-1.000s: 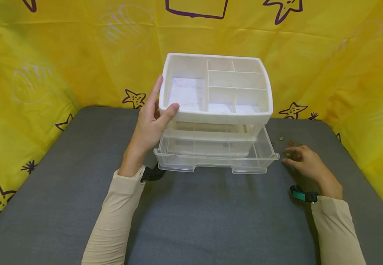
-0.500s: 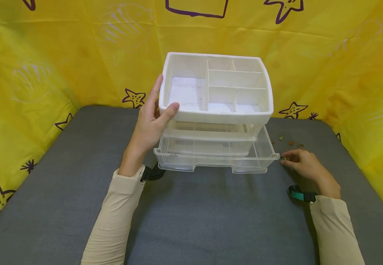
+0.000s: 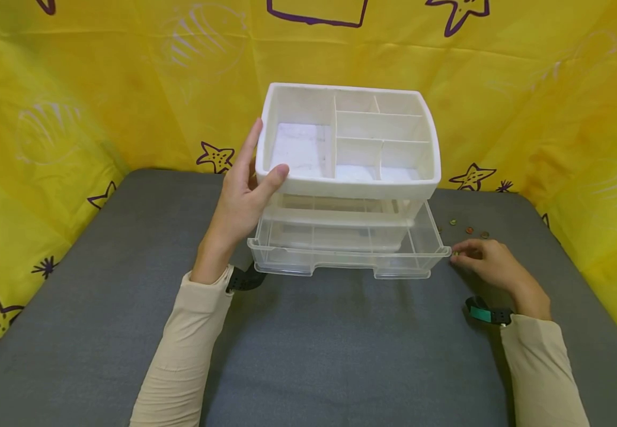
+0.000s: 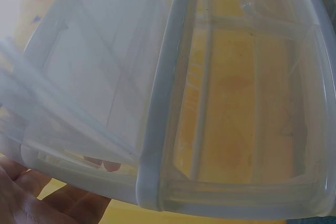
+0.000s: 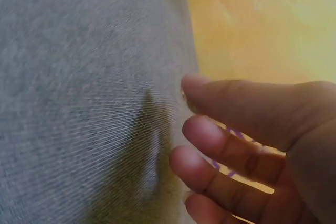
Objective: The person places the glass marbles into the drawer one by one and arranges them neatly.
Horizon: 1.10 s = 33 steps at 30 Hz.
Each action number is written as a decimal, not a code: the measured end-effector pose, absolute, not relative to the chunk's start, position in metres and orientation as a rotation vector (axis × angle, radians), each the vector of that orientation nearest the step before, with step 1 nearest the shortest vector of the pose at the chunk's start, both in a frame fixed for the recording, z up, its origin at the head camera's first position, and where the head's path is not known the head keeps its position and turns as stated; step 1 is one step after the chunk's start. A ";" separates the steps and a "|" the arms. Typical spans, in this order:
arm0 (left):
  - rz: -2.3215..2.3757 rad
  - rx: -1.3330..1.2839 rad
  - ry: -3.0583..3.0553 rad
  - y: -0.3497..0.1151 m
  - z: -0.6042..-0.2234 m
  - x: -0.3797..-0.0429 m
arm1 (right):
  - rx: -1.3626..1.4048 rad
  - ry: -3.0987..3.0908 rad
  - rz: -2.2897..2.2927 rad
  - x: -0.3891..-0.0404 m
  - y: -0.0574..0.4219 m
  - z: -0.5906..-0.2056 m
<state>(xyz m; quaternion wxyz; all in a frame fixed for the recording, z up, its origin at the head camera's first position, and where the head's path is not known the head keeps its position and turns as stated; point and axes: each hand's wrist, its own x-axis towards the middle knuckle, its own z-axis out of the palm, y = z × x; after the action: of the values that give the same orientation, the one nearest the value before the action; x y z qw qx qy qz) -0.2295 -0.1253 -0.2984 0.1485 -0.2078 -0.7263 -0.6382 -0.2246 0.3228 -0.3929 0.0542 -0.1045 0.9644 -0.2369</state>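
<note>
My left hand point(image 3: 241, 204) grips the left side of a white plastic drawer organizer point(image 3: 348, 188), thumb over its front rim and fingers along the side. A clear drawer point(image 3: 340, 260) is pulled out from the organizer's lower part. Just right of the drawer's front corner, my right hand point(image 3: 492, 267) pinches a small green round piece point(image 3: 456, 254) between thumb and fingertips, low over the table. In the right wrist view, the fingers point(image 5: 197, 166) mostly hide that piece. The left wrist view shows the organizer's frame point(image 4: 157, 129) from close by, with fingers point(image 4: 79, 203) at its edge.
Several small round pieces lie right of the drawer, among them a green piece point(image 3: 453, 222), an orange-brown piece point(image 3: 469, 230) and a brown piece point(image 3: 484, 235). The grey tabletop point(image 3: 340, 356) is backed by a yellow patterned cloth point(image 3: 153, 89).
My right hand has shifted slightly left to the drawer's corner, bringing the green piece along in its fingertips. A brown piece behind the hand has come into view. The left hand has stayed put.
</note>
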 end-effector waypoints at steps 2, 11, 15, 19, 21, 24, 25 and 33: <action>-1.838 -0.601 -2.084 -0.125 -0.298 -0.230 | -0.314 2.926 -0.742 -0.224 0.322 -0.391; -1.837 -0.612 -2.083 -0.126 -0.299 -0.230 | -0.301 2.951 -0.820 -0.221 0.318 -0.382; -1.835 -0.615 -2.081 -0.126 -0.298 -0.230 | -0.307 2.963 -0.852 -0.219 0.316 -0.376; -1.830 -0.614 -2.080 -0.126 -0.298 -0.230 | -0.323 2.984 -0.875 -0.217 0.314 -0.370; -1.828 -0.612 -2.079 -0.126 -0.298 -0.230 | -0.332 2.986 -0.891 -0.217 0.313 -0.367; -1.829 -0.611 -2.078 -0.125 -0.298 -0.230 | -0.342 2.984 -0.914 -0.215 0.311 -0.364; -1.831 -0.610 -2.078 -0.125 -0.298 -0.230 | -0.348 2.984 -0.924 -0.215 0.310 -0.363; -1.833 -0.606 -2.083 -0.125 -0.297 -0.229 | -0.377 3.038 -0.987 -0.210 0.305 -0.355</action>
<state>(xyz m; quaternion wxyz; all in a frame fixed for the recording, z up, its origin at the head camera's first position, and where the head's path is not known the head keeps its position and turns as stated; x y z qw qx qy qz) -0.2293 -0.1252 -0.2973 0.1502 -0.2109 -0.7251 -0.6381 -0.2099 0.3046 -0.3545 -0.0376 -0.1172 0.9439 -0.3065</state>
